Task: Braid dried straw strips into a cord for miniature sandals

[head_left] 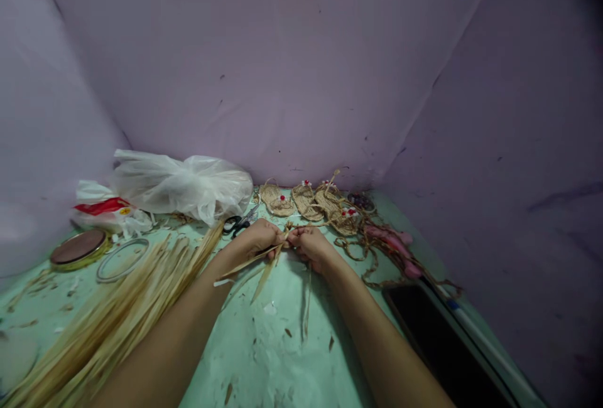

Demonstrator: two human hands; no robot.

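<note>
Close together over the middle of the table, my left hand [262,237] and my right hand [311,245] both pinch a small piece made of dried plant-fibre strips [266,277]. Loose ends of the strips fan out below my left hand, and a thinner end hangs under my right. Fingers cover most of the worked part between them. Just behind stand small woven slippers [306,202] with red and white beads. Black-handled scissors [240,223] lie left of my left hand. A long bundle of pale fibre strips [127,298] stretches along my left forearm.
A white plastic bag [188,185], a red-and-white packet [110,208], a round tin [79,249] and a clear ring [122,260] stand at left. Braided cord [372,263], a pink tool [393,245] and a dark phone-like slab [438,339] lie at right. Purple walls enclose the green tabletop [268,358].
</note>
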